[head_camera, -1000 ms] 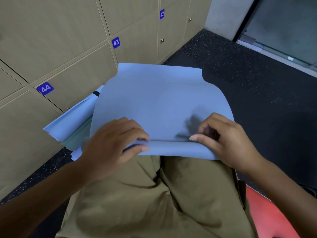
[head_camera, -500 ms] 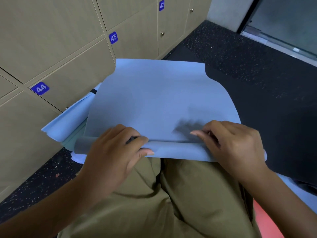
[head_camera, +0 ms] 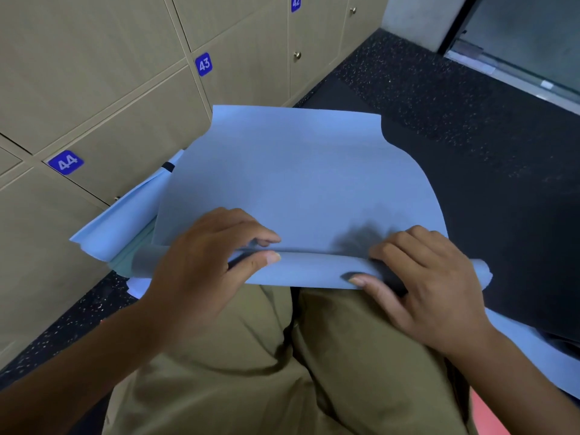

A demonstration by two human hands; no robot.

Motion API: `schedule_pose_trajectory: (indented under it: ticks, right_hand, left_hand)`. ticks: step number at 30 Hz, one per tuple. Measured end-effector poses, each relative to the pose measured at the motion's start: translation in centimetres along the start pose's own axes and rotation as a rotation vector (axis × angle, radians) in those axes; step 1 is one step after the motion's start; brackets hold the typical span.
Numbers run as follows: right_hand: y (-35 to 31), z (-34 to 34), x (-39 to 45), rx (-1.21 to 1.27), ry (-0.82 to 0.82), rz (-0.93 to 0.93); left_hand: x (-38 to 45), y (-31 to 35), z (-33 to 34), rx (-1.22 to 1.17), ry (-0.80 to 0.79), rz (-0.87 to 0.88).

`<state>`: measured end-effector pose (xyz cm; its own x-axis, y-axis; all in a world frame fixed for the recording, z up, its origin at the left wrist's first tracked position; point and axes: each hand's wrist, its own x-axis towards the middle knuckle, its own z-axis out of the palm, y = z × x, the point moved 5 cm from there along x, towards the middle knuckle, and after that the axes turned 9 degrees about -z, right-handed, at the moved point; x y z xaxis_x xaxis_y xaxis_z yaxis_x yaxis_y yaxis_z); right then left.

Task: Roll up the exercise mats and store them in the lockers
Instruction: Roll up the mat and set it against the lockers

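Observation:
A thin light-blue exercise mat [head_camera: 295, 171] lies spread in front of my knees, its near edge turned into a narrow roll [head_camera: 314, 268] just past my lap. My left hand [head_camera: 207, 262] grips the left part of that roll, fingers curled over the top and thumb along the front. My right hand [head_camera: 420, 284] grips the right part the same way, thumb under the front edge. Beige lockers [head_camera: 131, 120] numbered 42, 43 and 44 line the left side, all doors closed.
More blue mat material [head_camera: 125, 227] with a greenish layer lies bunched on the left against the lockers. Another blue mat [head_camera: 533, 356] and a red one [head_camera: 489, 416] show at lower right. Dark speckled floor [head_camera: 455, 98] stretches ahead toward a glass door [head_camera: 527, 42].
The rolled near edge has grown slightly thicker and longer. My right hand has shifted right along the roll, with its thumb now under the front. The view has tilted slightly.

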<state>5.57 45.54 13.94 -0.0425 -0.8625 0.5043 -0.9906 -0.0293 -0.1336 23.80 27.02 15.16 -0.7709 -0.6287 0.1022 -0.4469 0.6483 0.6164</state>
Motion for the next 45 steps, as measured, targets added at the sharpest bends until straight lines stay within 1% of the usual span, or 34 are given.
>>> schedule_pose_trajectory:
  ticks: [3, 5, 9, 11, 13, 16, 19, 21, 24, 27, 30, 33, 37, 39, 41, 45]
  right_hand:
    - [0.9, 0.2, 0.8, 0.081, -0.059, 0.043]
    - [1.5, 0.3, 1.1, 0.134, -0.109, 0.085]
    - [2.5, 0.7, 2.0, 0.212, -0.203, 0.189]
    - [2.7, 0.8, 2.5, 0.215, -0.229, 0.207]
    - [2.8, 0.8, 3.0, 0.179, -0.225, 0.188]
    - [2.4, 0.4, 3.5, 0.105, -0.106, 0.148]
    - [1.1, 0.4, 3.2, 0.034, 0.013, 0.088]
    - [0.5, 0.5, 2.6, -0.009, 0.024, 0.078]
    - [0.2, 0.5, 1.6, -0.027, -0.006, 0.094]
    - [0.5, 0.9, 0.8, 0.003, -0.034, 0.128]
    - [1.2, 1.2, 1.1, 0.058, -0.036, 0.176]
    - [2.0, 1.3, 2.0, 0.084, -0.066, 0.194]
    - [3.0, 1.4, 3.3, 0.143, -0.163, 0.213]
    - [3.6, 1.5, 3.8, 0.192, -0.226, 0.261]
    - [4.1, 1.8, 4.4, 0.236, -0.270, 0.303]
    - [4.9, 2.4, 5.4, 0.302, -0.305, 0.340]
  left_hand:
    - [-0.3, 1.1, 0.0, 0.140, 0.080, 0.196]
    - [-1.0, 1.4, 0.2, 0.261, 0.112, 0.272]
    - [-2.5, 1.3, 1.1, 0.419, 0.095, 0.231]
    - [-2.7, 1.6, 1.5, 0.456, 0.133, 0.205]
    - [-2.5, 1.8, 1.7, 0.444, 0.182, 0.187]
    - [-1.7, 1.5, 1.6, 0.374, 0.202, 0.154]
    - [-0.8, 1.1, 1.6, 0.339, 0.158, 0.106]
    - [-0.1, 1.0, 1.5, 0.310, 0.115, 0.059]
    - [1.2, 0.6, 1.4, 0.230, 0.040, -0.030]
    - [2.5, 0.2, 1.4, 0.154, 0.020, -0.081]
    - [3.3, 0.3, 1.4, 0.066, 0.049, -0.084]
    - [3.8, 0.9, 1.2, 0.015, 0.139, -0.010]
    - [3.1, 1.3, 1.3, 0.129, 0.279, 0.210]
    - [2.3, 1.1, 1.5, 0.200, 0.305, 0.268]
    - [1.6, 0.8, 1.7, 0.263, 0.275, 0.255]
    - [1.4, 0.6, 2.3, 0.352, 0.193, 0.196]
